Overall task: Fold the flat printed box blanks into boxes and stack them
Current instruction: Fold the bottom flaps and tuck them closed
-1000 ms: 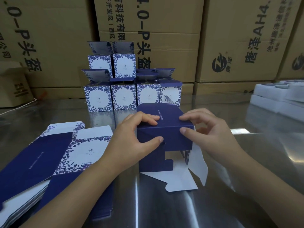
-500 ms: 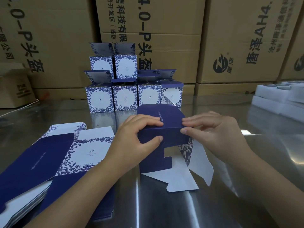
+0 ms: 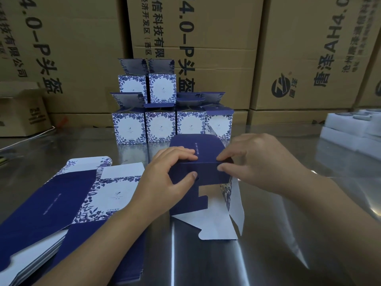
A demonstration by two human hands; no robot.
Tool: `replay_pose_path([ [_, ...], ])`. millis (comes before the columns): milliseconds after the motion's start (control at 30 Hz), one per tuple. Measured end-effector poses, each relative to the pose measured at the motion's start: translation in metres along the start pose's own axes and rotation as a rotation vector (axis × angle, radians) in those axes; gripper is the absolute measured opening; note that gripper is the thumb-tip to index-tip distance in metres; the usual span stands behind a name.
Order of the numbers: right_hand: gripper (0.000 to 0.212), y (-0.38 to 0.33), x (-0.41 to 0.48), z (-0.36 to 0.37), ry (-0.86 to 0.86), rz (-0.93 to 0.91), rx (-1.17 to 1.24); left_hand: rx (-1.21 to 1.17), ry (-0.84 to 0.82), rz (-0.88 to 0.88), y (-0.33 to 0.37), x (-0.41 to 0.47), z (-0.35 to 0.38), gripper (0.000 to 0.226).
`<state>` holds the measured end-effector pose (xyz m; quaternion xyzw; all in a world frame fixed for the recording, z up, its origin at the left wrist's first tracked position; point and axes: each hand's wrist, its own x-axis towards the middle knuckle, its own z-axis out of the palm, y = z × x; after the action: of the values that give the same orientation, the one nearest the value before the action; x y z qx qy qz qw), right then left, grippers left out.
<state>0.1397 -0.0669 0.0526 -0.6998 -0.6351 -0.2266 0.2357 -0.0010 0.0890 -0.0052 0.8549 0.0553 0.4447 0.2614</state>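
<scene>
The half-folded box (image 3: 203,175) stands near the middle of the tabletop (image 3: 206,265), raised into a dark blue sleeve, but its white flaps (image 3: 214,226) lie loose on the near side, so its folding looks about half done. The left hand (image 3: 165,182) grips its left top edge, thumb on the near face, and the right hand (image 3: 259,159) pinches the right top corner. Six folded boxes (image 3: 160,124) are stacked in two rows farther off, and a thick pile of flat blanks (image 3: 51,199) at the near left suggests much remains.
</scene>
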Motion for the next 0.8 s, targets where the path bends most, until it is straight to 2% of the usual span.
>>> replay_pose_path([
  [100,0.031,-0.001,0.004,0.012,-0.018,0.007,-0.018,0.021,0.005,0.003,0.0,0.0,0.002,0.026],
  [267,0.026,-0.004,0.001,0.021,0.092,0.101,0.228,0.054,0.006,0.013,-0.001,0.0,0.003,0.025],
  [500,0.024,-0.01,-0.01,0.014,0.186,0.026,0.034,-0.027,0.003,0.026,0.005,-0.002,0.007,0.024],
  [800,0.025,-0.008,-0.015,0.013,0.149,0.083,0.119,-0.048,0.006,0.039,0.006,-0.003,0.006,0.022],
])
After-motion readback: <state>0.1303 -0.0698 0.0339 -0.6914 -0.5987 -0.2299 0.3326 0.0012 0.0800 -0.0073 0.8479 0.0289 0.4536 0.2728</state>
